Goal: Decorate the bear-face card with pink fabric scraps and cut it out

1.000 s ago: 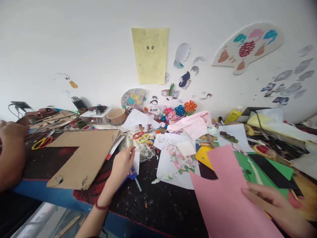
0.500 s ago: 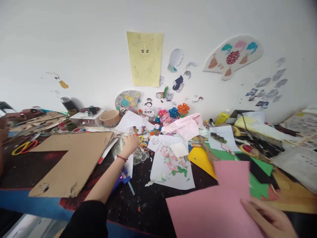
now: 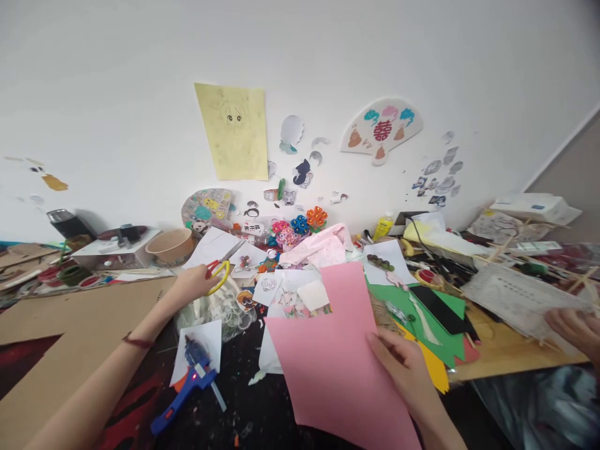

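My left hand (image 3: pixel 194 284) is closed on the handles of a pair of scissors (image 3: pixel 220 275), red and yellow, with the blades pointing up and to the right. It is held above the left middle of the table, over a clear plastic bag (image 3: pixel 220 312) with pale contents. My right hand (image 3: pixel 403 362) pinches the right edge of a pink sheet of paper (image 3: pixel 328 362) between thumb and fingers. The sheet has a corner cut away, so a narrower piece stands up at its top. It covers part of a white sheet with paper scraps (image 3: pixel 290 303).
A blue glue gun (image 3: pixel 190 381) with a lit red light lies on white paper at front left. Brown cardboard (image 3: pixel 98 319) covers the left side. Green paper (image 3: pixel 440 344) and a black phone-like slab (image 3: pixel 435 309) lie right. Another person's hand (image 3: pixel 574 328) is at the far right.
My left hand has lifted the scissors off the cluttered table and drawn them left. The pink sheet is now higher and nearer the middle. The view has turned to the right.
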### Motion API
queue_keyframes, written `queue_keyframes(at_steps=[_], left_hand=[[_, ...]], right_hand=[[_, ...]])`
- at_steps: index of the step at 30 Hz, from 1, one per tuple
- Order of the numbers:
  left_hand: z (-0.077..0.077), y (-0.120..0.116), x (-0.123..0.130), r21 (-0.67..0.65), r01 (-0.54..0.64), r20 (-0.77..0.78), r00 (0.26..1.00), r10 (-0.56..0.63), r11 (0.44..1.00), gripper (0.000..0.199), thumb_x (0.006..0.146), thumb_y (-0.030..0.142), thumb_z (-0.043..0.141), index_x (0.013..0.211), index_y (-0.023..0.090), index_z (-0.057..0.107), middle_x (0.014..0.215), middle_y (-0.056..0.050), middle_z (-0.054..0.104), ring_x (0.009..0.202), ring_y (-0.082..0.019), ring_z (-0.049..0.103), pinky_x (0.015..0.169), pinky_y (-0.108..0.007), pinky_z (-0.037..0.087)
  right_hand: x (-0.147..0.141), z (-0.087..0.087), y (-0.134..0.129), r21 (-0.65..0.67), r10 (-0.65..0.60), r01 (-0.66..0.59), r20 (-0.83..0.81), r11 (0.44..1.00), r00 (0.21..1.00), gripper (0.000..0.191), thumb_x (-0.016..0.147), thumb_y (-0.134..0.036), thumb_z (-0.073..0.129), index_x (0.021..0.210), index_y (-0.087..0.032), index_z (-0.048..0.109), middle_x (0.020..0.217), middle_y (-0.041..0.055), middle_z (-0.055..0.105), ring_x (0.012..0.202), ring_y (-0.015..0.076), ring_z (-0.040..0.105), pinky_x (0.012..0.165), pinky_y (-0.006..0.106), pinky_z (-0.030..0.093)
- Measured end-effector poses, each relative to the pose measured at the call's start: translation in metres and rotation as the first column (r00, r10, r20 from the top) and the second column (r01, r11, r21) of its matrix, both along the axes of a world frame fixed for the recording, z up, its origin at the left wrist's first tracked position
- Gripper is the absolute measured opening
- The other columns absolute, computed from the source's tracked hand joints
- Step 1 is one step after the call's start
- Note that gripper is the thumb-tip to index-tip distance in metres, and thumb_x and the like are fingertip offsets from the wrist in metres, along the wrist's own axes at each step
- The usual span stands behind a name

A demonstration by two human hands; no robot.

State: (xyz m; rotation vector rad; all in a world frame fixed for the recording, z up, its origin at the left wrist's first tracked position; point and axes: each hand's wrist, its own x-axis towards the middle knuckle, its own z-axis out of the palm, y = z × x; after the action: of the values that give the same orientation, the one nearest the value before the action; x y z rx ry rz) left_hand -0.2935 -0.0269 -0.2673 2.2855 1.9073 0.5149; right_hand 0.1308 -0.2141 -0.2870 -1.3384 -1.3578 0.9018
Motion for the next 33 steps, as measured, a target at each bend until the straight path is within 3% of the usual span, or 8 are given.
queue_keyframes(at_steps=[2, 4, 6, 9, 11, 18, 25, 33], left_hand=[[0.017, -0.024, 0.003, 0.067, -0.046, 0.051, 0.998, 0.043, 0.997, 0.027, 0.087, 0.043, 0.053, 0.074, 0.020, 0.050, 0.065, -0.001, 0.054, 0.065, -0.021, 0.056, 0.061, -0.031, 0.040], [0.029, -0.051, 0.016, 0.084, 0.050, 0.136, 0.989, -0.061, 0.995, 0.026, 0.090, 0.047, 0.044, 0.085, 0.021, 0.048, 0.076, 0.001, 0.056, 0.070, -0.018, 0.056, 0.064, -0.028, 0.043], [0.036, -0.077, 0.035, 0.038, 0.240, 0.322, 0.916, -0.240, 0.970, 0.022, 0.087, 0.042, 0.048, 0.094, 0.021, 0.047, 0.086, 0.000, 0.058, 0.076, -0.018, 0.057, 0.069, -0.029, 0.047], [0.043, -0.107, 0.065, 0.023, 0.386, 0.288, 0.881, -0.375, 0.922, 0.060, 0.068, 0.033, 0.070, 0.119, 0.022, 0.040, 0.112, -0.006, 0.057, 0.092, -0.023, 0.058, 0.078, -0.035, 0.050], [0.048, -0.120, 0.081, 0.026, 0.456, 0.244, 0.860, -0.448, 0.890, 0.066, 0.065, 0.033, 0.074, 0.119, 0.022, 0.040, 0.116, -0.009, 0.055, 0.098, -0.027, 0.056, 0.083, -0.038, 0.049], [0.068, -0.128, 0.113, -0.017, 0.547, 0.211, 0.820, -0.532, 0.837, 0.054, 0.074, 0.037, 0.074, 0.118, 0.022, 0.046, 0.114, -0.007, 0.058, 0.091, -0.023, 0.059, 0.076, -0.033, 0.048], [0.067, -0.129, 0.118, -0.016, 0.551, 0.178, 0.823, -0.539, 0.835, 0.054, 0.073, 0.048, 0.075, 0.112, 0.020, 0.049, 0.107, -0.008, 0.062, 0.085, -0.023, 0.061, 0.072, -0.033, 0.046], [0.070, -0.130, 0.117, -0.019, 0.524, 0.170, 0.841, -0.513, 0.852, 0.054, 0.073, 0.051, 0.076, 0.111, 0.019, 0.052, 0.106, -0.007, 0.064, 0.078, -0.020, 0.060, 0.064, -0.028, 0.041]], right_hand=[[-0.004, 0.002, 0.005, 0.004, -0.023, 0.024, -0.048, 1.000, 0.999, 0.040, 0.086, -0.052, 0.060, 0.067, -0.018, 0.060, 0.066, 0.0010, 0.056, 0.057, 0.0139, 0.047, 0.050, 0.024, 0.036], [-0.010, 0.006, 0.009, 0.016, -0.025, 0.027, -0.091, 1.000, 0.996, 0.039, 0.086, -0.052, 0.061, 0.065, -0.018, 0.058, 0.065, 0.0004, 0.054, 0.058, 0.0136, 0.045, 0.050, 0.024, 0.035], [-0.016, 0.010, 0.011, 0.040, -0.024, 0.029, -0.113, 0.999, 0.993, 0.038, 0.086, -0.051, 0.062, 0.066, -0.018, 0.058, 0.066, 0.0006, 0.053, 0.059, 0.0137, 0.045, 0.050, 0.024, 0.035], [-0.023, 0.016, 0.011, 0.091, -0.054, 0.064, -0.102, 0.994, 0.993, 0.035, 0.086, -0.048, 0.061, 0.069, -0.018, 0.059, 0.069, 0.0016, 0.055, 0.062, 0.0144, 0.046, 0.052, 0.025, 0.035], [-0.025, 0.018, 0.009, 0.118, -0.080, 0.090, -0.087, 0.989, 0.993, 0.034, 0.087, -0.047, 0.061, 0.069, -0.018, 0.057, 0.070, 0.0017, 0.055, 0.063, 0.0147, 0.047, 0.054, 0.025, 0.036], [-0.030, 0.025, 0.003, 0.202, -0.093, 0.087, 0.019, 0.976, 0.995, 0.040, 0.088, -0.048, 0.059, 0.062, -0.018, 0.052, 0.065, 0.0003, 0.050, 0.057, 0.0122, 0.041, 0.050, 0.025, 0.032], [-0.035, 0.029, 0.004, 0.240, -0.077, 0.048, 0.113, 0.969, 0.991, 0.043, 0.089, -0.053, 0.055, 0.065, -0.019, 0.058, 0.059, 0.0006, 0.047, 0.056, 0.0147, 0.042, 0.049, 0.026, 0.032], [-0.037, 0.027, 0.006, 0.227, 0.003, -0.040, 0.161, 0.973, 0.987, 0.038, 0.093, -0.047, 0.053, 0.069, -0.018, 0.054, 0.062, -0.0030, 0.035, 0.057, 0.0114, 0.029, 0.051, 0.027, 0.022]])
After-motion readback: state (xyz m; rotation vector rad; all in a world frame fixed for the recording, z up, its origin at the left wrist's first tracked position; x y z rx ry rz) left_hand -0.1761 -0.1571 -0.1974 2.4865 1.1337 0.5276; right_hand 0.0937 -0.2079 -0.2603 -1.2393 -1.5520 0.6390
